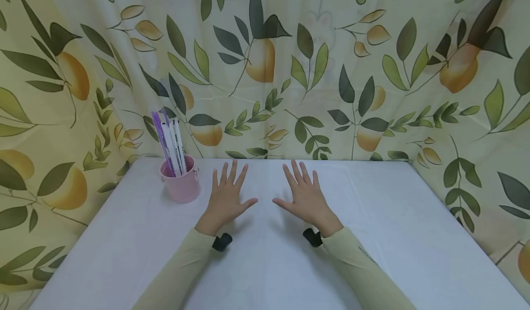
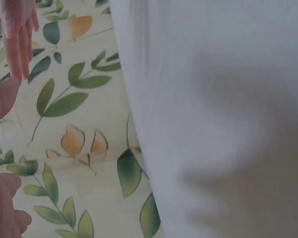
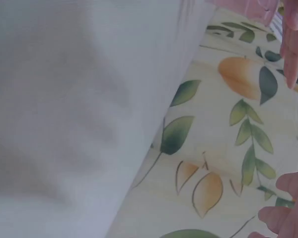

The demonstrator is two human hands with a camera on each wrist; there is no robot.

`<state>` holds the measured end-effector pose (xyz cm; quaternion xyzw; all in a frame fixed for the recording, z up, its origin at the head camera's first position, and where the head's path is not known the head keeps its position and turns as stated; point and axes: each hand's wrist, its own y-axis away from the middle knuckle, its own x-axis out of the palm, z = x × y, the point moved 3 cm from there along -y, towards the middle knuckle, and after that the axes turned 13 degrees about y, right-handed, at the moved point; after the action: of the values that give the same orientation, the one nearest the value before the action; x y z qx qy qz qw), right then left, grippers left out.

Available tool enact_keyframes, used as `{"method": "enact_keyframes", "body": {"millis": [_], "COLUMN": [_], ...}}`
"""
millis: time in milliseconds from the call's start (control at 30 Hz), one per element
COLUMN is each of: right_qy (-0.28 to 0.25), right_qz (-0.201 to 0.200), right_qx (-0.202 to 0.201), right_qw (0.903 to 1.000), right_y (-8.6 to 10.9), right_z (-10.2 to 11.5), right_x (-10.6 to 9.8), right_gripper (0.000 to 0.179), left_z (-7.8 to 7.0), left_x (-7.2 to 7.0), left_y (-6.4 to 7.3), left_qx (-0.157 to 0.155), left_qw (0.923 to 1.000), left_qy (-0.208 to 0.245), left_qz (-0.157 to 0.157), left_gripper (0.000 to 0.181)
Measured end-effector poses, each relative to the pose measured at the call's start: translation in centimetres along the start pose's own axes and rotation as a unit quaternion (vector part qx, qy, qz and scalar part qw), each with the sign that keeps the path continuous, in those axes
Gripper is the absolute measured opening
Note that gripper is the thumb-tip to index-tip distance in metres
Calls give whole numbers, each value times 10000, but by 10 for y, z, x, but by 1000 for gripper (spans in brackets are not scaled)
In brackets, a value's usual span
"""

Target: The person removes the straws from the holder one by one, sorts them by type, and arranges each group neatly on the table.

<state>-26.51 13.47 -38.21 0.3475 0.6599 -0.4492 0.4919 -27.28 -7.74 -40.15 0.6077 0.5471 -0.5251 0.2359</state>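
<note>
My left hand (image 1: 225,202) is held over the white table with straight, spread fingers and nothing in it. To its right, my right hand (image 1: 308,202) is spread the same way, palm down, also holding nothing. The two thumbs point toward each other with a gap between them. Just left of my left hand stands a pink bucket-shaped holder (image 1: 184,188), upright, with several slim purple and white sticks (image 1: 171,144) leaning in it. Part of the pink holder (image 3: 253,9) shows at the top of the right wrist view.
The white-covered table (image 1: 265,264) reaches back to a curtain (image 1: 298,71) printed with fruit and leaves. The curtain also hangs along both sides. A dark wrist device (image 1: 222,242) sits at the left cuff, another dark device (image 1: 312,237) at the right.
</note>
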Motion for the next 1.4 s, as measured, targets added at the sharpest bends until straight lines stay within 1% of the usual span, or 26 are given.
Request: {"method": "enact_keyframes", "body": {"millis": [233, 333, 433, 500, 567, 633, 667, 767, 833, 900, 1000, 1067, 1133, 1167, 1200, 1233, 1267, 1300, 1333, 1367, 1400], "right_qy": [124, 195, 144, 123, 160, 215, 253, 328, 337, 370, 227, -96, -689, -1071, -1505, -1963, -2445, -2877, -3291, -3677, -4003], "right_qz": [-65, -168, -196, -209, -222, -250, -266, -332, -344, -299, -195, -155, -118, -53, 7, 91, 184, 275, 360, 432, 490], "right_qx": [-219, -322, -437, -536, -644, -768, -823, -980, -1063, -1139, -1239, -1291, -1285, -1245, -1180, -1088, -971, -838, -689, -539, -397], "right_qw": [9997, 9991, 9987, 9983, 9975, 9965, 9959, 9941, 9932, 9924, 9918, 9915, 9892, 9864, 9815, 9745, 9646, 9536, 9411, 9274, 9142], "right_y": [-17, -26, -36, -44, -52, -60, -64, -75, -82, -90, -103, -111, -121, -126, -131, -136, -141, -147, -152, -156, -161], "right_z": [15, 23, 33, 40, 47, 54, 57, 67, 73, 80, 92, 101, 109, 113, 117, 120, 124, 127, 130, 133, 136], "right_x": [-9, -14, -21, -24, -27, -29, -29, -30, -30, -30, -31, -31, -31, -30, -29, -27, -25, -22, -19, -16, -12], "right_gripper": [93, 92, 91, 90, 89, 88, 88, 88, 87, 88, 87, 85, 83, 82, 81, 79, 77, 75, 74, 71, 68], "left_z": [20, 32, 45, 54, 62, 70, 75, 89, 99, 109, 123, 132, 141, 145, 149, 153, 157, 160, 164, 166, 169], "left_x": [-24, -35, -48, -58, -67, -76, -80, -88, -91, -93, -95, -95, -94, -93, -91, -90, -88, -86, -84, -82, -81], "left_y": [12, 17, 23, 28, 32, 36, 38, 43, 47, 51, 56, 59, 60, 60, 60, 59, 59, 59, 59, 59, 60], "left_qx": [-148, -144, -97, -93, -121, -119, -149, -225, -302, -429, -657, -848, -1045, -1156, -1287, -1432, -1591, -1745, -1888, -2014, -2133], "left_qw": [9994, 9984, 9969, 9954, 9944, 9929, 9913, 9856, 9817, 9798, 9806, 9796, 9760, 9729, 9682, 9620, 9534, 9398, 9228, 9022, 8793], "left_qy": [184, 385, 524, 585, 452, 222, 208, 354, 659, 907, 1062, 1165, 1354, 1505, 1711, 1946, 2231, 2652, 3108, 3579, 4033], "left_qz": [-260, -392, -581, -751, -953, -1166, -1290, -1637, -1760, -1732, -1512, -1400, -1347, -1321, -1295, -1269, -1262, -1264, -1276, -1319, -1367], "left_gripper": [92, 91, 90, 90, 90, 90, 90, 90, 92, 94, 96, 95, 96, 96, 96, 97, 96, 95, 93, 90, 87]}}
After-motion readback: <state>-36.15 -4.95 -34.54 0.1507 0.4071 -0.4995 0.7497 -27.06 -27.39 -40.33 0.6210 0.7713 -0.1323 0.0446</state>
